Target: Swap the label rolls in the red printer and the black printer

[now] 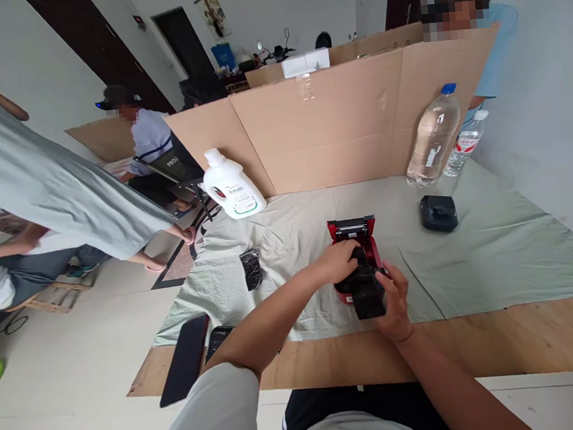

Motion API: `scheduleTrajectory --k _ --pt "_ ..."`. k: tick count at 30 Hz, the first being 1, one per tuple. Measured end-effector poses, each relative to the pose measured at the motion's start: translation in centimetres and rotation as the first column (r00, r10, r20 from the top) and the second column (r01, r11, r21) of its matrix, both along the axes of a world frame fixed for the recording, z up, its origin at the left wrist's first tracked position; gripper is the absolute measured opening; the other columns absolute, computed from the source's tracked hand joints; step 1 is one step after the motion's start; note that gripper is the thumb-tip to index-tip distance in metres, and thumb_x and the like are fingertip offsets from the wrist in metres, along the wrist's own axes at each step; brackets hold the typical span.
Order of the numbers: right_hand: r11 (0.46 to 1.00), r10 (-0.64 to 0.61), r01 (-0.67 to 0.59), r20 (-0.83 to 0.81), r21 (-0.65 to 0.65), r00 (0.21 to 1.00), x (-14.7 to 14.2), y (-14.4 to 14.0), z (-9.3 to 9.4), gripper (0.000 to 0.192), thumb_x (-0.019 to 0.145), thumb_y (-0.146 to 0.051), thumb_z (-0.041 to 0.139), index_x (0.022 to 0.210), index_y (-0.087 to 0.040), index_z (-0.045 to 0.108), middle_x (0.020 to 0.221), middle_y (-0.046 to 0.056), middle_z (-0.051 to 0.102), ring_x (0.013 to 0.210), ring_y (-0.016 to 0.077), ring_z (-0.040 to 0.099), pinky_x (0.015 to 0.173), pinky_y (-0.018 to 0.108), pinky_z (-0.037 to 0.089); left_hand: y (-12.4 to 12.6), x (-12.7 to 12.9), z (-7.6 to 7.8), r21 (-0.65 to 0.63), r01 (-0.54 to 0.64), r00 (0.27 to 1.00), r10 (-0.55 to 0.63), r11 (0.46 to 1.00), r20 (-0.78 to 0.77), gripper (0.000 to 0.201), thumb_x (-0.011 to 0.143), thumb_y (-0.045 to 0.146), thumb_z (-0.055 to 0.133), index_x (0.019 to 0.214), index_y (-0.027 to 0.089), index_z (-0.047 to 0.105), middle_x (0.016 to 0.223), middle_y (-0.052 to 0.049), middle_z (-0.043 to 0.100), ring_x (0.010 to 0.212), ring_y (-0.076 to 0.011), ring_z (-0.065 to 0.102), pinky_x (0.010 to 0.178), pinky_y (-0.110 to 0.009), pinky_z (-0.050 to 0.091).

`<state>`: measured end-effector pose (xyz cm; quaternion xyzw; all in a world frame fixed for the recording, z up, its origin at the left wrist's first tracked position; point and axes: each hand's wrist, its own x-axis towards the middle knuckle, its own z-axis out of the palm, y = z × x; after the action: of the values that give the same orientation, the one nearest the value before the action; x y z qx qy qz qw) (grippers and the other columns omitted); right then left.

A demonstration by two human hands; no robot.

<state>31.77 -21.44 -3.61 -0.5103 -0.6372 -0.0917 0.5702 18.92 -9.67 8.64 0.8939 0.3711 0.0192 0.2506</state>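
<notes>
A small red-and-black machine (373, 253) with its lid raised stands on the cloth in front of me; it looks like a label printer. My left hand (341, 261) reaches over its left side, fingers bent down into the black interior; what the fingertips hold is hidden. At the machine's near right side, my right hand (395, 302) grips the edge of a dark, flat-faced black piece (368, 299). That piece overhangs the machine's front, and I cannot tell whether it is attached.
A crinkled black packet (252, 269), a dark tablet-like slab (185, 361) and a phone (218, 339) lie left. A black case (439, 213) sits right. Behind stand a white jug (234, 189), two bottles (435, 135) and a cardboard wall (324, 131). Several people are nearby.
</notes>
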Motion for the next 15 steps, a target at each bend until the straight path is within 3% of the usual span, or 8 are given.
scheduleTrajectory --k 3,6,15 --pt "0.999 0.03 -0.027 0.046 -0.047 0.998 0.2 -0.1 -0.1 0.029 0.085 -0.028 0.054 0.114 -0.025 0.059 0.129 0.011 0.05 0.121 0.0316 0.044 0.098 0.056 0.043 0.5 2.0 -1.1 0.169 0.02 0.98 0.014 0.985 -0.198 0.039 0.083 0.022 0.052 0.121 0.016 0.052 0.118 -0.012 0.065 0.117 -0.0279 0.056 0.105 -0.043 0.036" --pt "0.997 0.046 -0.044 0.03 -0.066 0.999 0.3 -0.1 0.0 0.029 0.084 -0.026 0.054 0.113 -0.023 0.06 0.122 0.01 0.055 0.119 0.0295 0.046 0.099 0.053 0.043 0.5 3.0 -1.5 0.218 0.022 0.945 0.05 0.976 -0.322 0.038 0.08 0.023 0.056 0.117 0.014 0.055 0.106 -0.013 0.07 0.108 -0.0281 0.062 0.1 -0.042 0.039" --pt "0.997 0.047 -0.046 0.019 -0.056 0.999 0.3 -0.1 0.1 0.029 0.085 -0.023 0.054 0.113 -0.022 0.06 0.119 0.009 0.06 0.121 0.0276 0.047 0.101 0.05 0.041 1.0 3.2 -1.7 0.259 0.109 0.936 -0.012 0.96 -0.351 0.031 0.08 0.024 0.056 0.109 0.02 0.065 0.108 -0.011 0.071 0.109 -0.0288 0.061 0.1 -0.046 0.038"
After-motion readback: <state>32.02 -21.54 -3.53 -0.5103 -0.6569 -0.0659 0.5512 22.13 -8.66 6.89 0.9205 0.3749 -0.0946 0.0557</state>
